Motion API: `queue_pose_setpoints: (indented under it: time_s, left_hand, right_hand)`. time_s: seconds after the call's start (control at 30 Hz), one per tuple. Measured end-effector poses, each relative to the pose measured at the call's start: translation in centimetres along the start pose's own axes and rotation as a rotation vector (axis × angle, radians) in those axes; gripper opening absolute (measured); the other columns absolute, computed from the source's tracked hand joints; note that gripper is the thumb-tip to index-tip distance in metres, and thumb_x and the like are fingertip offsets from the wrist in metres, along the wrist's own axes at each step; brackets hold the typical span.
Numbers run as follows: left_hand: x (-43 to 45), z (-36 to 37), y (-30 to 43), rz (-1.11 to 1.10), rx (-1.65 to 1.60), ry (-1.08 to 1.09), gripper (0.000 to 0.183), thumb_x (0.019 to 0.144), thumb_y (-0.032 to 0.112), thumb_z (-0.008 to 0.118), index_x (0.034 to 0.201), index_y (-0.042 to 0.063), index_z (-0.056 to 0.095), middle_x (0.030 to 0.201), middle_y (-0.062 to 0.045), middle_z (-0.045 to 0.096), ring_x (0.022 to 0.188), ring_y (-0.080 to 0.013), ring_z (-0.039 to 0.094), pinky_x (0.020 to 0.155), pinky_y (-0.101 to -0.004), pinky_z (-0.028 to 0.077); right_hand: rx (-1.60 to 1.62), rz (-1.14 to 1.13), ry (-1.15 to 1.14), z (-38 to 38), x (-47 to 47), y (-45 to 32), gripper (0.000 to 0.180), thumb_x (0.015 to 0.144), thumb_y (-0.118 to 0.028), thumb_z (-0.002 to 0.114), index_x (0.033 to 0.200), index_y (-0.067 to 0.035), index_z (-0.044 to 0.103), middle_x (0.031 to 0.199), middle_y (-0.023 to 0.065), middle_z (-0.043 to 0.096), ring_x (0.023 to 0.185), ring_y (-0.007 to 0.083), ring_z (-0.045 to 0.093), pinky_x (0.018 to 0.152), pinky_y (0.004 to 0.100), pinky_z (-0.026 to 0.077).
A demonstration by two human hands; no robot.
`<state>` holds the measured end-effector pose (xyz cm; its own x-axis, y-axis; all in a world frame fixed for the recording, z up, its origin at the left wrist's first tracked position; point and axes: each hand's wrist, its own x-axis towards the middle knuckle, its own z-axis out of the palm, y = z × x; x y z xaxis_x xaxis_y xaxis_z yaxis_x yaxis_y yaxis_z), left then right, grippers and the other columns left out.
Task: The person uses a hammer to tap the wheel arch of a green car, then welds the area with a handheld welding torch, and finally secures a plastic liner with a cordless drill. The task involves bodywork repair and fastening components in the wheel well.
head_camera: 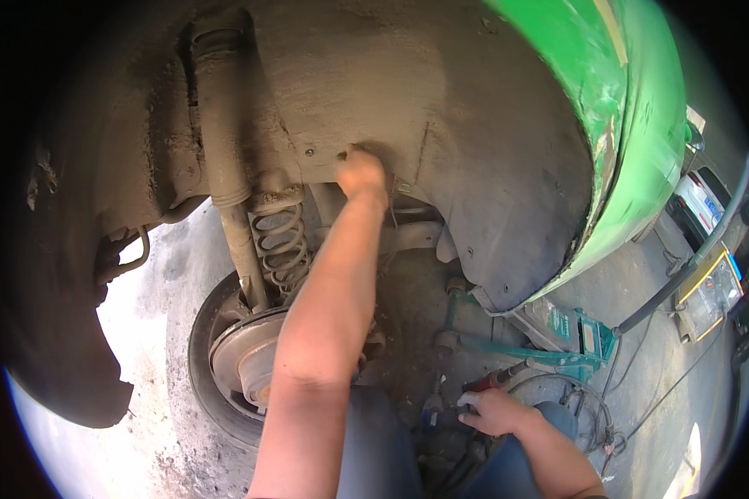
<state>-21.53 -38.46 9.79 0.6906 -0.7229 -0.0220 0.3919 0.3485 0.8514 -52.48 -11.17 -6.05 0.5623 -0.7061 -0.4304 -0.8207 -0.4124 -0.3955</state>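
Observation:
My left hand (361, 173) reaches up into a wheel well with its fingers curled against the dusty wheel arch liner (374, 81). Whether something small is in those fingers is hidden. A fastener (309, 153) sits in the liner just left of it. Below are a coil spring (281, 240), a shock absorber (225, 125) and a brake disc with hub (249, 362). Low at the right, my right hand (496, 411) is half curled by my knee, beside a red and black tool (493, 380). I cannot tell whether it grips anything dark between thumb and fingers.
A green floor jack (537, 355) reaches under the car beside the green bumper (646, 156). A tire (203, 374) lies flat under the hub. Hoses or cables (605, 424) coil at the right, near a yellow-edged machine (711, 293). A blue-ended tool (432, 411) lies on the floor.

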Motion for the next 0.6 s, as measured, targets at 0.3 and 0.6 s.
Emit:
queue_pose_setpoints:
  time_s: [0.3, 0.6]
  left_hand:
    - [2.2, -9.2, 7.4, 0.001, 1.049, -0.582, 0.033, 0.106, 0.028, 0.056, 0.123, 0.001, 0.066, 0.105, -0.008, 0.069, 0.094, -0.0189, 0.069, 0.077, -0.0362, 0.058]
    - [4.9, -11.4, 6.9, 0.413, 1.045, -0.197, 0.037, 0.097, 0.032, 0.072, 0.102, -0.005, 0.076, 0.095, -0.022, 0.076, 0.090, -0.0316, 0.077, 0.082, -0.0407, 0.058]
  right_hand:
    - [-0.002, -0.028, 0.019, 0.3, 0.5, -0.4, 0.039, 0.096, -0.037, 0.066, 0.120, -0.007, 0.069, 0.101, 0.0251, 0.073, 0.098, 0.0445, 0.070, 0.087, 0.0522, 0.055]
    - [-0.038, -0.051, 0.005, 0.4, 0.6, -1.6, 0.040, 0.096, -0.038, 0.065, 0.121, -0.007, 0.069, 0.101, 0.0243, 0.073, 0.098, 0.0441, 0.070, 0.085, 0.0528, 0.055]
